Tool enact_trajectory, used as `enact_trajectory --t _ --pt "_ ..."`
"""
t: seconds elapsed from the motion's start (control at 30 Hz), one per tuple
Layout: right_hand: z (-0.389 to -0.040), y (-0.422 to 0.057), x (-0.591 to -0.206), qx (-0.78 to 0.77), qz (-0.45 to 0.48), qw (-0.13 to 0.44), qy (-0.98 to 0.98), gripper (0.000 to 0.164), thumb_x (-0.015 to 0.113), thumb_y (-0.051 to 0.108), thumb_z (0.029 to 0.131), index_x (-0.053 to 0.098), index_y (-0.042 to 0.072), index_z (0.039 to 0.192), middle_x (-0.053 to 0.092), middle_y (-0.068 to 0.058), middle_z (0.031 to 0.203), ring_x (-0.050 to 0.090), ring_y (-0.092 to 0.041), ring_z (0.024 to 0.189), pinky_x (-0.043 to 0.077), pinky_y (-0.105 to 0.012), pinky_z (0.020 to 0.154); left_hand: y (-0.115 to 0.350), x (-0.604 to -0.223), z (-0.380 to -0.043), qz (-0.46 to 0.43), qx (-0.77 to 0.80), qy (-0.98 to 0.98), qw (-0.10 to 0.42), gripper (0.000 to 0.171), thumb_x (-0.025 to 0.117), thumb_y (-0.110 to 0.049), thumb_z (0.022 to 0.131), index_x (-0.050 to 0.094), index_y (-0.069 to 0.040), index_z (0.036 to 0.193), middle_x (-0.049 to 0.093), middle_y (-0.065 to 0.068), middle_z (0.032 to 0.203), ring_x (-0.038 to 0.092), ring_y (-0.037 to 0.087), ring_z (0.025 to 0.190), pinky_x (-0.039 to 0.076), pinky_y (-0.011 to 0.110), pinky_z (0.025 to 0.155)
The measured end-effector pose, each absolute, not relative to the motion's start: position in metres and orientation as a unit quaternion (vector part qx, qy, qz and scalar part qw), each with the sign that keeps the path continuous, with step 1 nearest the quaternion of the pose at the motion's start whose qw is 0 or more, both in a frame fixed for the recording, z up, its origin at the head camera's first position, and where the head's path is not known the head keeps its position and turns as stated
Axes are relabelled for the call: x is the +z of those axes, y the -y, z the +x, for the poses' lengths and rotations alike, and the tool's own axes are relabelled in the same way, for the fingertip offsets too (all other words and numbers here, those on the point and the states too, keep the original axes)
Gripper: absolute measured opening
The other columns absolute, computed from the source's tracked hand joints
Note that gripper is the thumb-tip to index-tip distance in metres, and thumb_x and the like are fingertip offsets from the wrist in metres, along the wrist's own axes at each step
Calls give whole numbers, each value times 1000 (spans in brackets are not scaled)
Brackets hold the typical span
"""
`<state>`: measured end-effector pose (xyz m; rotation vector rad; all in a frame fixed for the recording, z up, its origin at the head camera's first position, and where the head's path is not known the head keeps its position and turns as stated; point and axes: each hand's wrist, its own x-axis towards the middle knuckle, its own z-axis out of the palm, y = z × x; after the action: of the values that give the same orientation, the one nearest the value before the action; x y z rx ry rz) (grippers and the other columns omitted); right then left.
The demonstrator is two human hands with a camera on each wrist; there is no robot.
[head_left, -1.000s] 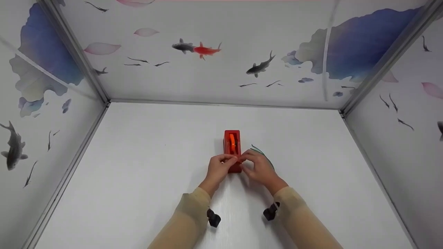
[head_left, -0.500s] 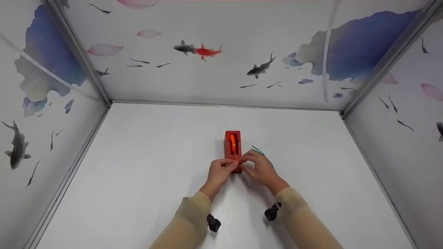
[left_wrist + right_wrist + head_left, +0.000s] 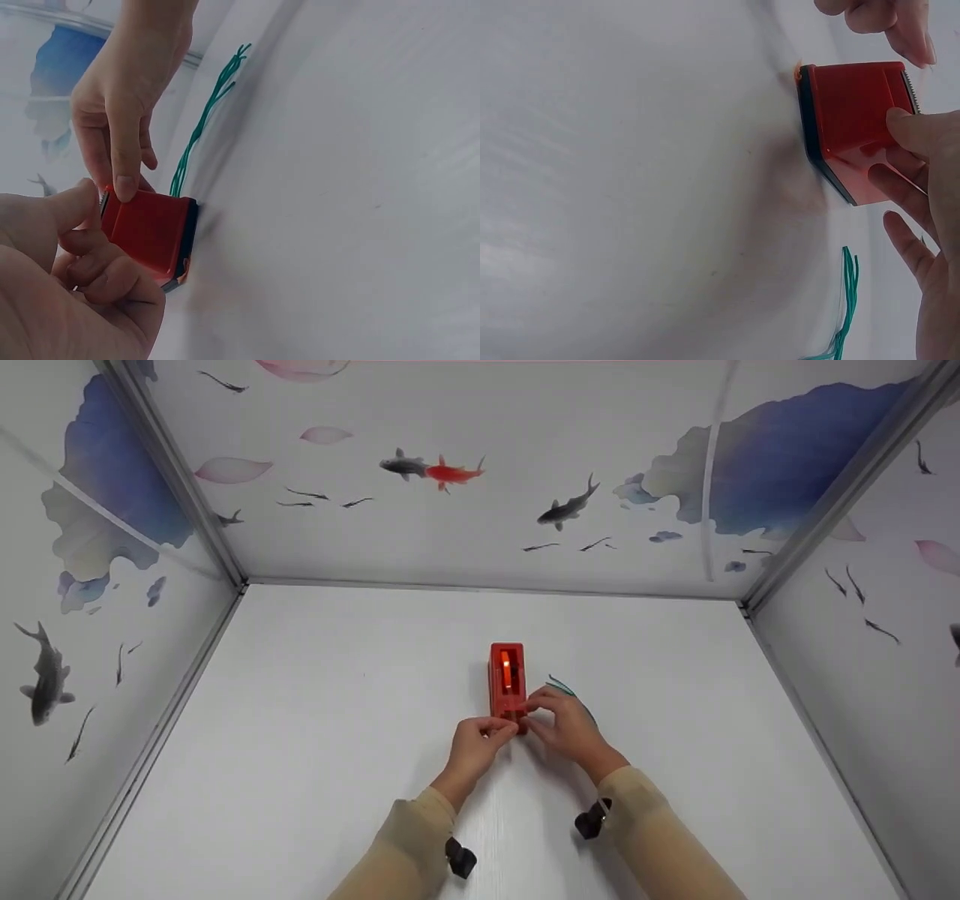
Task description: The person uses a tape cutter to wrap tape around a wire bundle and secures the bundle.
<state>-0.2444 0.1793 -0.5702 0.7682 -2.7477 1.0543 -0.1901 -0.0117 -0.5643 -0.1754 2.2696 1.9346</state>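
Observation:
A red tape dispenser [image 3: 495,690] with a black base stands lengthwise on the white table, an orange roll [image 3: 506,669] in its slot. Its toothed cutting edge [image 3: 910,88] faces the person. With thumb and bent fingers, my right hand [image 3: 570,731] grips the dispenser's front end from the right; the thumb lies on the front face just below the teeth. My left hand [image 3: 474,746] is at the same end, thumb and forefinger pinched together by the cutting edge on the tape's end, which is clear and barely visible. Its other fingers are curled.
Beyond the right hand, beside the dispenser, lies a bundle of thin green strands [image 3: 196,135], partly hidden in the head view. Printed white panels [image 3: 450,532] in metal frames enclose the table at the back and both sides. A small black camera [image 3: 460,859] sits at the left wrist.
My left hand has drawn back along the top of the dispenser toward the person, from behind the front end to its near edge. The right hand and dispenser have stayed nearly in place.

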Motion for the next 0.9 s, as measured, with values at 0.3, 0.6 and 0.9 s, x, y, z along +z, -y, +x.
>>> enact_trajectory --t 0.3,0.6,0.9 --pt "-244 -178 -571 332 227 41 915 18 81 18 91 80 22 109 69 10 106 66 -10 102 56 -36 98 10 -565 -177 -70 648 -752 100 24 77 -24 94 79 -3 106 67 7 104 56 18 96 49 27 77" --pt "-244 -179 -571 334 228 46 914 20 81 16 91 80 22 110 69 10 105 66 -9 102 57 -36 97 12 -567 -168 -84 653 -745 106 28 76 -28 95 78 -3 106 69 6 100 56 17 91 50 28 78" --pt "-243 -178 -569 330 229 44 915 20 81 16 90 80 19 110 71 7 107 68 -13 103 57 -38 98 11 -568 -164 -69 662 -741 92 25 76 -21 94 78 0 106 68 4 94 54 13 88 47 25 73"
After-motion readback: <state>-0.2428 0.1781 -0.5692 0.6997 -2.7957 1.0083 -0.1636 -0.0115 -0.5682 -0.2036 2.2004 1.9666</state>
